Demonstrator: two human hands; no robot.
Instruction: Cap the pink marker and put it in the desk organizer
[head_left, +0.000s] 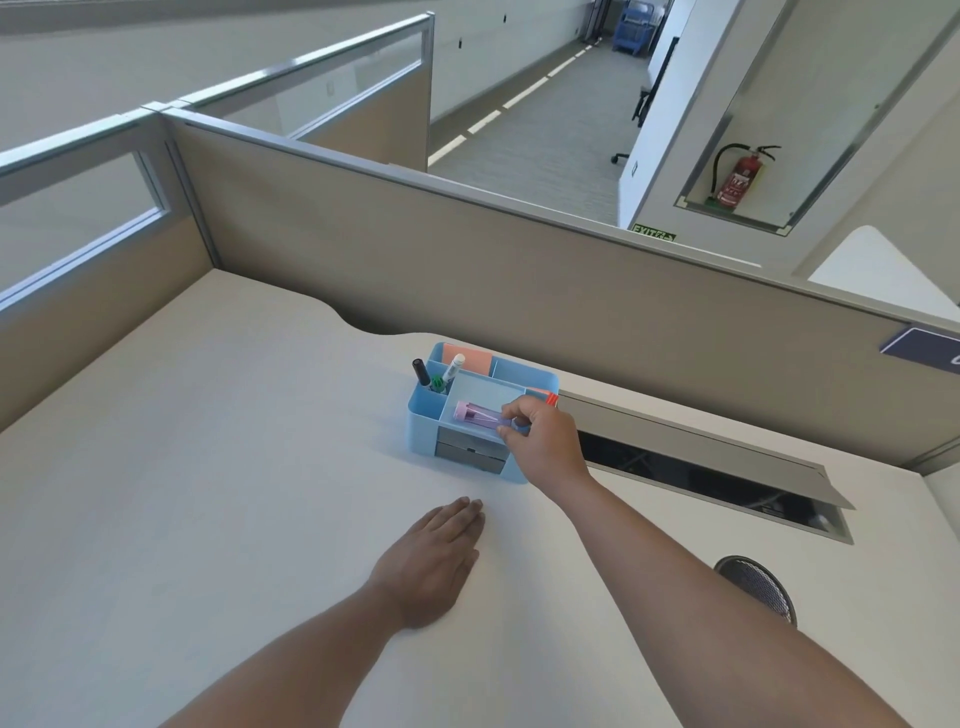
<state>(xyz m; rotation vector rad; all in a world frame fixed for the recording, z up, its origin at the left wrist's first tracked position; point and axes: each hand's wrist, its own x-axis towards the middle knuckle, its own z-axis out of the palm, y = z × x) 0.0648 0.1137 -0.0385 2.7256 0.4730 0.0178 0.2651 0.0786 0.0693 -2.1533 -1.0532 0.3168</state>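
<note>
On the pale cubicle bench (208, 441), the right hand (540, 441) is pinching the light, rigid, smooth pink marker (478, 415) by its near-right end over the blue desk organizer (423, 415), while the left hand (431, 561) is resting flat, empty.

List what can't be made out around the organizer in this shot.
- Pink marker, head view: its right end is covered by the right hand, so the cap can't be confirmed.
- Desk organizer: its right front corner sits behind that hand.
- Orange item: mostly hidden, unidentifiable.
- Left hand: palm down.
</note>
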